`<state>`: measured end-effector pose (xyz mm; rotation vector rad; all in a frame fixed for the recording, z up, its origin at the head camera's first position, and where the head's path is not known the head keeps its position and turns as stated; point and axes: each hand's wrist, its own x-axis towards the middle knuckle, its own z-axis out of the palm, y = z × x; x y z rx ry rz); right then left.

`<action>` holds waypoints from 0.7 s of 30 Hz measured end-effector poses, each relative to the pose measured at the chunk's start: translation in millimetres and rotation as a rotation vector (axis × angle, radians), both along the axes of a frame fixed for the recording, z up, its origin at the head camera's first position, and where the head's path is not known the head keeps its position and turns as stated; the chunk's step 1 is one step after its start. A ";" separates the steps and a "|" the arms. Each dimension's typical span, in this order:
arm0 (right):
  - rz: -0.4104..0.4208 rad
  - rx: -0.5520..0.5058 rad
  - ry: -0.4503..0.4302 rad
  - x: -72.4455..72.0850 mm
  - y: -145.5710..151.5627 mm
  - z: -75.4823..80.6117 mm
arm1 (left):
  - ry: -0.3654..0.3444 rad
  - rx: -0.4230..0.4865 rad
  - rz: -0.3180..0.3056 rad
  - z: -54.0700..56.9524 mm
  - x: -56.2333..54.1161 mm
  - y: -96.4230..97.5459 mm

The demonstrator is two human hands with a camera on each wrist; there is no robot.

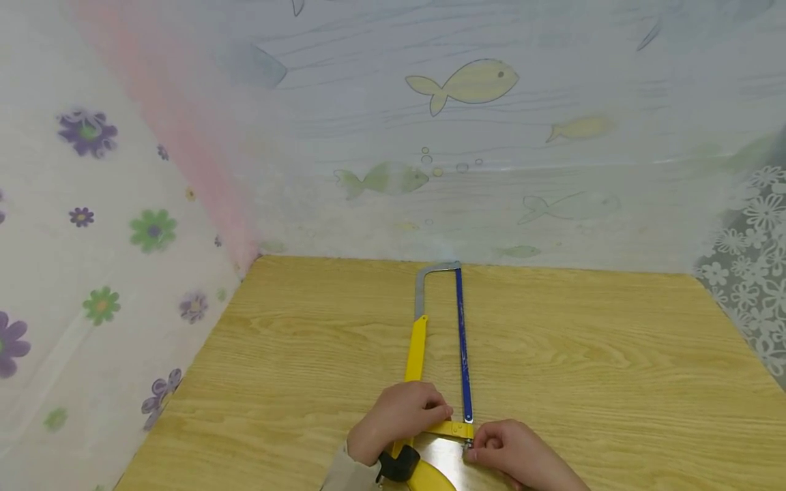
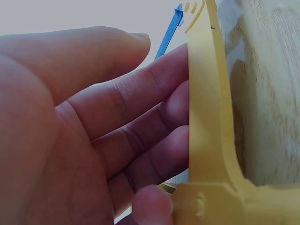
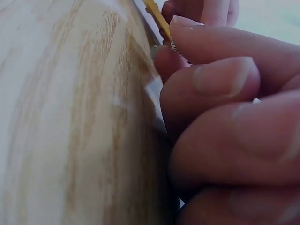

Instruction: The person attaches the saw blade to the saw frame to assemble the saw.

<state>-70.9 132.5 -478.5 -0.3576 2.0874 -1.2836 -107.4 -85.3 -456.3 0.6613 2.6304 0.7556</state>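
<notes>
A hacksaw with a yellow and grey frame (image 1: 415, 349) lies on the wooden table, its curved grey end away from me. The blue blade (image 1: 463, 341) runs along its right side to the yellow near arm (image 1: 451, 429). My left hand (image 1: 399, 412) holds the frame near the handle (image 1: 431, 477); in the left wrist view its fingers (image 2: 140, 89) reach against the yellow frame, the thumb apart from it. My right hand (image 1: 512, 447) pinches the small metal tension screw (image 1: 467, 446) at the blade's near end. Its fingers (image 3: 220, 79) mostly hide the screw in the right wrist view.
The wood-grained table (image 1: 583, 354) extends on both sides of the saw. A pale sheet with fish pictures (image 1: 479, 82) rises at the back, a flowered sheet (image 1: 117, 266) at the left. White lace-like flowers (image 1: 746, 273) show at the right. A black piece (image 1: 399, 464) sits by my left wrist.
</notes>
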 end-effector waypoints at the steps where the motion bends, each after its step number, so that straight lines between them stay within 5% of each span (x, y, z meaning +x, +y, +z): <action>1: 0.003 -0.003 0.003 0.1 -0.2 0.0 | 0.003 -0.001 -0.001 -0.4 0.1 -0.1; 21: 0.020 0.023 0.048 3.2 -1.2 4.3 | 0.019 -0.003 0.001 0.0 0.6 0.2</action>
